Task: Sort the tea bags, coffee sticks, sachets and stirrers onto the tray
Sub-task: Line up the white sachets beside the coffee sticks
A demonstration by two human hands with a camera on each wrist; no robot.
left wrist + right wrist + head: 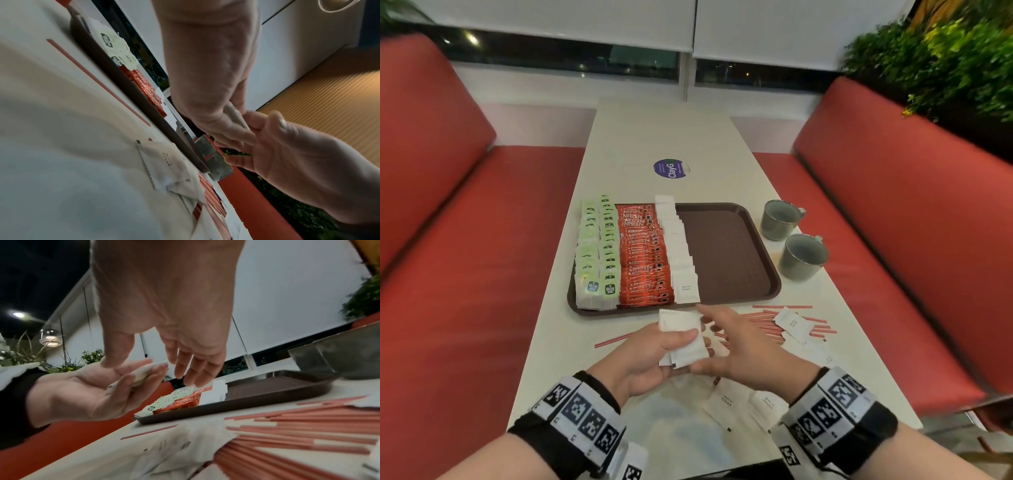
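A small stack of white sachets (683, 339) sits in the left hand (650, 356), thumb clamped over it, just short of the tray (726, 253). Tea bags (597, 253), coffee sticks (645, 253) and sachets already fill the tray's left side — stirrers (774, 325) lie loose on the table (654, 137) beside two cups (803, 257). The right hand (743, 346) hovers alongside, fingers relaxed, holding nothing.

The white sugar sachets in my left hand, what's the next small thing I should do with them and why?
Probably take the top sachet from the stack in your left hand with your right hand and lay it at the near end of the white sachet row on the tray. That row is unfinished, and loose sachets still lie on the table.
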